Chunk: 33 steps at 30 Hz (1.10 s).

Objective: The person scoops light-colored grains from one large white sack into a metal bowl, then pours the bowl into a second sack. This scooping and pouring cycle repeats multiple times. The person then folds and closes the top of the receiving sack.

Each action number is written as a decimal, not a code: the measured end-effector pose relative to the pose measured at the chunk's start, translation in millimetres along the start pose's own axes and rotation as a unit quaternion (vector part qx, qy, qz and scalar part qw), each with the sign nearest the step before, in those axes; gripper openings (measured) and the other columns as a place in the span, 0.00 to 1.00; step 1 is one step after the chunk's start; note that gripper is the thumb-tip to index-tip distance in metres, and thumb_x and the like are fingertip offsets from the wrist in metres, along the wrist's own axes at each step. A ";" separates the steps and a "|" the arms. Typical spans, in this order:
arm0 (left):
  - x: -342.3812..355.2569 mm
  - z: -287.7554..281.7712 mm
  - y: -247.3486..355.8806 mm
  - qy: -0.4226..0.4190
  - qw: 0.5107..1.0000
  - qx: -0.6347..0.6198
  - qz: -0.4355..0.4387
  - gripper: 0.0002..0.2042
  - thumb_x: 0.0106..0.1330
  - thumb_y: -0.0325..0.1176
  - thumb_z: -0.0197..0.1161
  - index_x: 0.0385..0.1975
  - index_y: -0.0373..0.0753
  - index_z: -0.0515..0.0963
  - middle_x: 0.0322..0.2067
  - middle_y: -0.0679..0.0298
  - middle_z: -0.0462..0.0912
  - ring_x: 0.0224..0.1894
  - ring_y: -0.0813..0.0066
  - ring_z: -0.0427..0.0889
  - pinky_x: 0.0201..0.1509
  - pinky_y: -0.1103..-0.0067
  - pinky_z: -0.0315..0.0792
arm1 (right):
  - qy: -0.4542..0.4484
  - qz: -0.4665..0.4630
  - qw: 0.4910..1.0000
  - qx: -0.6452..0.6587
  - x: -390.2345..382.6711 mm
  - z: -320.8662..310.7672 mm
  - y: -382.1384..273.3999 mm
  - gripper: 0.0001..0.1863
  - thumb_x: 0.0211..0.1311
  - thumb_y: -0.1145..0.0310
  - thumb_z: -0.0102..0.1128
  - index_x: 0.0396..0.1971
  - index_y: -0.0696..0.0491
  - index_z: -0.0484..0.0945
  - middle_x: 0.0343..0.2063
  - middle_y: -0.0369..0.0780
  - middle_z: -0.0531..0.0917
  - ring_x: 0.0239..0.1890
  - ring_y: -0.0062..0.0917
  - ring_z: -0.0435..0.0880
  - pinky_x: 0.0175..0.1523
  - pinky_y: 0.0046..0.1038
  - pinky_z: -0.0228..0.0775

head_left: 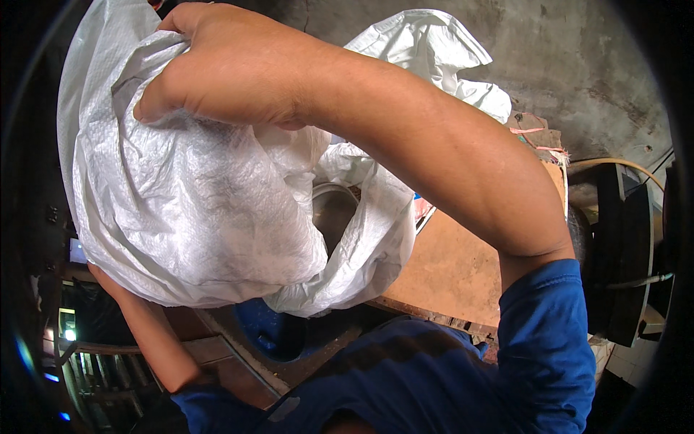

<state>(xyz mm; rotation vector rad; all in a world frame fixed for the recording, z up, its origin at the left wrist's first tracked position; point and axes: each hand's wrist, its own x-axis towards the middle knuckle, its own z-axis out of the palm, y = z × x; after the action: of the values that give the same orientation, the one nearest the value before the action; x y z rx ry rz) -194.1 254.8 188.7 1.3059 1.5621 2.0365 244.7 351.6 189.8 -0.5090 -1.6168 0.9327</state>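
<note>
A large crumpled white woven sack fills the left and middle of the view, held up in front of me. My right hand reaches across to its upper left and is closed on a fold, the thumb on the near side and the fingers mostly hidden. My left forearm rises from the lower left and passes behind the sack, which hides that hand. In a gap between the folds shows a round, pale-rimmed vessel. More white sack material stands beyond my right forearm; whether it is one piece with the held sack, I cannot tell.
A brown wooden board lies to the right of the sack. Below the sack is a blue plastic object. Dark upright slabs and a curved tan hose are at the far right. Grey concrete spans the upper right.
</note>
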 end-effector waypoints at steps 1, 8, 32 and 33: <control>4.1 -3.0 1.3 0.002 1.000 0.021 0.013 0.24 0.80 0.41 0.45 0.68 0.34 0.69 0.62 0.53 0.77 0.59 0.60 0.80 0.61 0.65 0.76 | 0.002 -0.001 1.000 0.000 -0.2 -1.2 -0.7 0.46 0.46 0.61 0.71 0.67 0.63 0.69 0.57 0.56 0.81 0.57 0.42 0.84 0.62 0.32 0.76; 43.8 -37.3 15.2 -0.038 0.949 0.239 0.202 0.23 0.81 0.43 0.48 0.61 0.30 0.75 0.54 0.54 0.83 0.50 0.66 0.83 0.56 0.72 0.77 | 0.003 -0.003 1.000 0.007 -5.2 -14.4 -3.7 0.46 0.44 0.61 0.72 0.67 0.63 0.70 0.56 0.55 0.82 0.57 0.42 0.85 0.61 0.31 0.76; 40.6 44.2 89.3 -0.002 0.961 0.208 0.182 0.35 0.80 0.59 0.47 0.66 0.28 0.69 0.60 0.52 0.78 0.58 0.63 0.79 0.63 0.71 0.71 | -0.103 -0.118 0.979 0.134 -50.4 -94.8 -15.1 0.36 0.56 0.61 0.62 0.62 0.67 0.68 0.52 0.56 0.82 0.58 0.40 0.80 0.63 0.31 0.69; 41.1 45.3 91.7 0.008 0.961 0.206 0.184 0.35 0.80 0.59 0.46 0.66 0.28 0.68 0.60 0.52 0.78 0.58 0.63 0.80 0.63 0.71 0.71 | -0.098 -0.108 0.982 0.123 -52.3 -95.0 -17.0 0.36 0.56 0.61 0.62 0.61 0.67 0.68 0.52 0.55 0.82 0.58 0.40 0.80 0.63 0.31 0.69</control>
<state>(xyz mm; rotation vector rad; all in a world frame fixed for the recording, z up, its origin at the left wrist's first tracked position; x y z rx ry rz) -154.7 275.5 289.6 1.8567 1.9472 1.9845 351.5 331.0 175.3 -0.0695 -1.6649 1.0226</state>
